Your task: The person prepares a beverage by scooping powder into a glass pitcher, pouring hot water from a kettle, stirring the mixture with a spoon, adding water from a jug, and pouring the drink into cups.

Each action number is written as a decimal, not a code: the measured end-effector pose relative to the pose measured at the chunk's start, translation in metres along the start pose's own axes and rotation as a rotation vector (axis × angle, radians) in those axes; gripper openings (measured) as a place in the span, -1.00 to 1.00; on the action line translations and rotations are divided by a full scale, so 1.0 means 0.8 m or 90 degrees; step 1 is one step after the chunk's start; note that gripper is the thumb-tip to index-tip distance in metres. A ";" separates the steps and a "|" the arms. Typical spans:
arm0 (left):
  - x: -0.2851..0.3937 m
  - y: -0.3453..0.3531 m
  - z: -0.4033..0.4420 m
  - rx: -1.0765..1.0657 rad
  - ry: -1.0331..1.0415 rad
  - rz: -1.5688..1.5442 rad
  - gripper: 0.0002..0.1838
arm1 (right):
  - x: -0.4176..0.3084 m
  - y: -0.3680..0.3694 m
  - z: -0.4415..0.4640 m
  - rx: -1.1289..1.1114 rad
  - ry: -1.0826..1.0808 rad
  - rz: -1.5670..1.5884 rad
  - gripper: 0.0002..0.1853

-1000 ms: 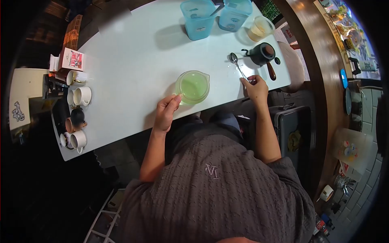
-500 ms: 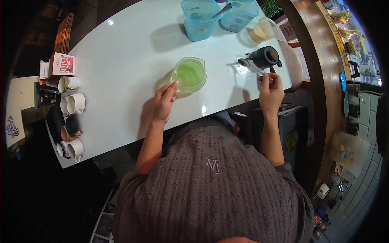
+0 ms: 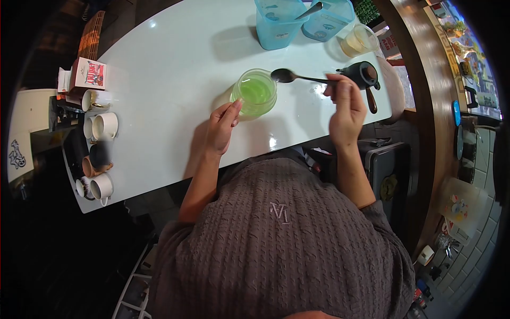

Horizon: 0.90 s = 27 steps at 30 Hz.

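Observation:
A clear glass jug (image 3: 270,98) with pale green liquid (image 3: 256,91) in it stands on the white table. My left hand (image 3: 223,125) is closed on the jug's near left side, where a handle seems to be, mostly hidden by the fingers. My right hand (image 3: 348,109) grips a dark metal spoon (image 3: 285,75) by the end of its handle. The spoon lies roughly level above the table, its bowl at the jug's right rim. Just behind my right hand sits a small black teapot (image 3: 361,74) with a wooden knob and handle.
Two blue plastic containers (image 3: 276,32) stand at the back, with a spoon handle (image 3: 314,9) across them. A clear cup (image 3: 359,41) with tan contents is near the right end. Several mugs (image 3: 106,125) and a printed box (image 3: 89,74) line the left edge of the white table (image 3: 170,64).
My right hand has lifted the spoon from beside the teapot and swung its bowl left to the jug's rim. My left hand keeps its hold on the jug. The view has shifted slightly.

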State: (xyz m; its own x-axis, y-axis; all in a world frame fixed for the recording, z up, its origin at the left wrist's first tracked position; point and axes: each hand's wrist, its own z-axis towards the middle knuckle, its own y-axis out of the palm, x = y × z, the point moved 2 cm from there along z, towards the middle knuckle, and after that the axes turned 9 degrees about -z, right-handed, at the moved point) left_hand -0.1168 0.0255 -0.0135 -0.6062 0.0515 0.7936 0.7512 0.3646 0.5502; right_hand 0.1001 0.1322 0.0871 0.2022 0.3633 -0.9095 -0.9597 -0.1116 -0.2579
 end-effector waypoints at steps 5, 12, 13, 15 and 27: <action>-0.004 -0.009 0.002 0.003 0.000 0.006 -0.68 | -0.019 0.047 0.009 -0.117 -0.177 -0.218 -0.90; -0.003 -0.014 0.003 0.002 -0.018 0.019 -0.71 | 0.007 0.090 0.015 -0.133 -0.339 -0.409 -0.91; -0.004 -0.016 0.004 0.004 -0.018 0.018 -0.71 | 0.008 0.093 0.014 -0.135 -0.339 -0.408 -0.91; -0.006 -0.019 0.005 -0.007 -0.017 0.066 -0.70 | 0.010 0.098 0.012 -0.131 -0.335 -0.434 -0.90; -0.002 -0.020 0.002 -0.016 -0.047 0.147 -0.65 | 0.017 0.112 0.009 -0.266 -0.276 -0.385 -0.88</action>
State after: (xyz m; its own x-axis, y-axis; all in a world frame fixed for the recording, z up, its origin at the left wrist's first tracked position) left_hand -0.1281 0.0210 -0.0236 -0.4350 0.1983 0.8783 0.8776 0.3118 0.3642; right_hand 0.0155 0.1341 0.0539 0.4817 0.7832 -0.3931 -0.5431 -0.0853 -0.8353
